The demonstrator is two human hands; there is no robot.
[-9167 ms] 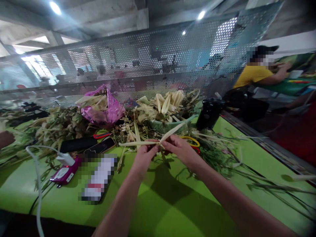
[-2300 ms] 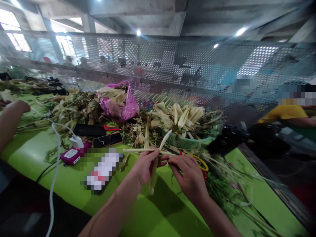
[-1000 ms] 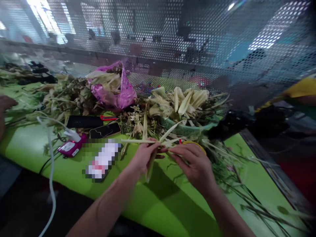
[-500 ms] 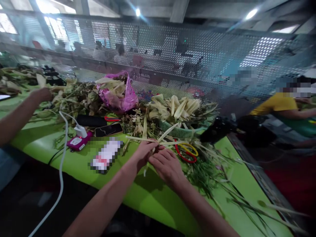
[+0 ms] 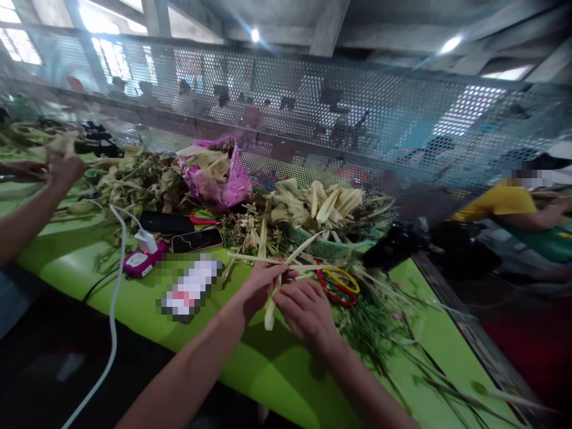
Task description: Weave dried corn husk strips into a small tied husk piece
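Observation:
Pale strips that look like dried corn husk cross each other between my two hands above the table's front part. My left hand is closed on the crossing, thumb and fingers pinching it. Close beside it, my right hand has its fingers curled round the strips from the right. One strip end hangs down between the hands; others point left, up and right. Just behind my right hand lie scissors with red and yellow handles. The fingertips partly hide the crossing.
A green table holds a pink plastic bag of husks, a green basket heaped with husks, phones, a purple power strip with a white cable, and cut greenery. Another person's hands work at left. A perforated metal screen stands behind.
A husk strip's end now hangs lower and shows more plainly between my hands. My hands stay nearly in place. At left, the other person's second hand has come into view with a pale husk.

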